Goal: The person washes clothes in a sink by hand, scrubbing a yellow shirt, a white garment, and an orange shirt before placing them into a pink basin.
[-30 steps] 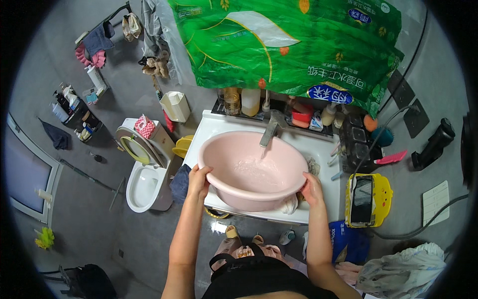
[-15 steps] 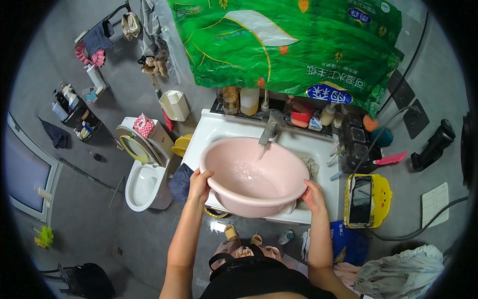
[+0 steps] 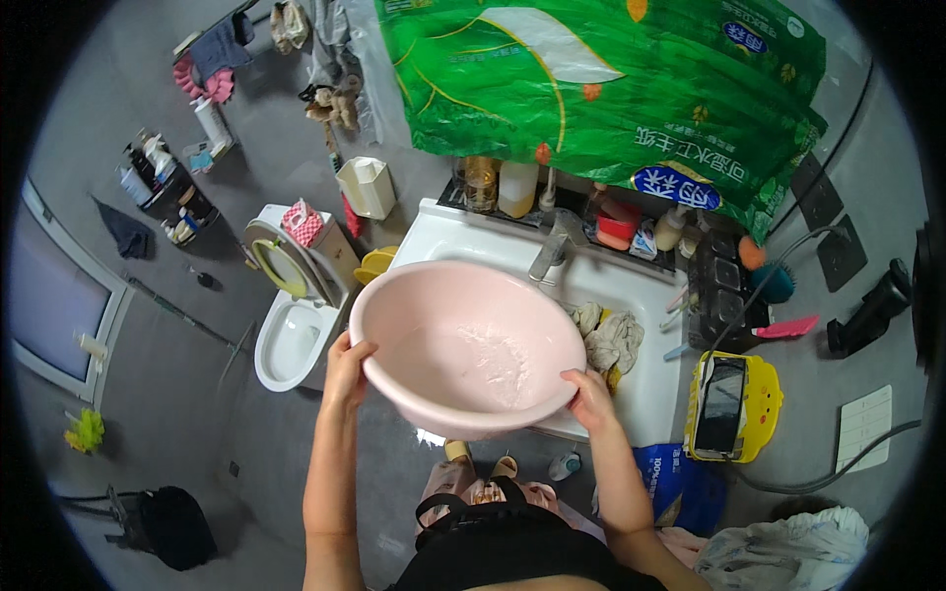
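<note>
A pale pink plastic basin (image 3: 424,305) with some water in it is held between my two hands, over the front left of the white sink (image 3: 650,394). My left hand (image 3: 345,369) grips its rim at the left, thumb over the edge. At the right front, my right hand (image 3: 588,399) is closed on the rim, fingers underneath and mostly hidden. The metal faucet (image 3: 554,246) stands behind the basin, just beyond its far right rim. Crumpled greyish cloths (image 3: 613,340) lie in the sink to the right of the basin.
A toilet (image 3: 291,340) with its lid up stands at the left. Bottles (image 3: 517,187) and a red container (image 3: 618,229) line the sink's back ledge. On the right are a yellow holder with a phone (image 3: 724,404) and a cable. A green plastic sheet (image 3: 591,108) hangs above.
Both hands have moved the basin left and toward me, away from under the faucet. The water inside has shifted, and the cloths in the sink now show more fully.
</note>
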### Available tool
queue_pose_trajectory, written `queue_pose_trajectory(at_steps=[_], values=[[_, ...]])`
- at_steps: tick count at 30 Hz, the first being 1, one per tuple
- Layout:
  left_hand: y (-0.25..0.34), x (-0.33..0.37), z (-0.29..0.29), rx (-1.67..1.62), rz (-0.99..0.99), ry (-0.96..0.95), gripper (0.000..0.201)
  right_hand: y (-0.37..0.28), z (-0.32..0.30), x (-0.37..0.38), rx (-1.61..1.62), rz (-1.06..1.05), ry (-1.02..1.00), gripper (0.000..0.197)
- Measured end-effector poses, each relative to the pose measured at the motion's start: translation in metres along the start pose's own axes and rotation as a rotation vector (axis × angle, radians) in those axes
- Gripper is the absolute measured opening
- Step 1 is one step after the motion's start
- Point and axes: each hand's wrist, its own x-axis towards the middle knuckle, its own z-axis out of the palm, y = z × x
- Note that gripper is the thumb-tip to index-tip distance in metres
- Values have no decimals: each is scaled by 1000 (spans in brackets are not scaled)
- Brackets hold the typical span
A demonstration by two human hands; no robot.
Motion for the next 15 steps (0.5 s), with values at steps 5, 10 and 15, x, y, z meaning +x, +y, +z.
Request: queue_pose_trajectory(at_steps=[5, 10, 15], values=[[-19, -47, -59, 12, -55, 169, 46, 23, 35, -11, -154, -208, -158, 38], [-72, -56, -78, -121, 78, 222, 46, 28, 46, -8, -341, -443, -258, 42], [-50, -54, -75, -145, 292, 133, 57, 38, 29, 24, -474, -300, -198, 44]])
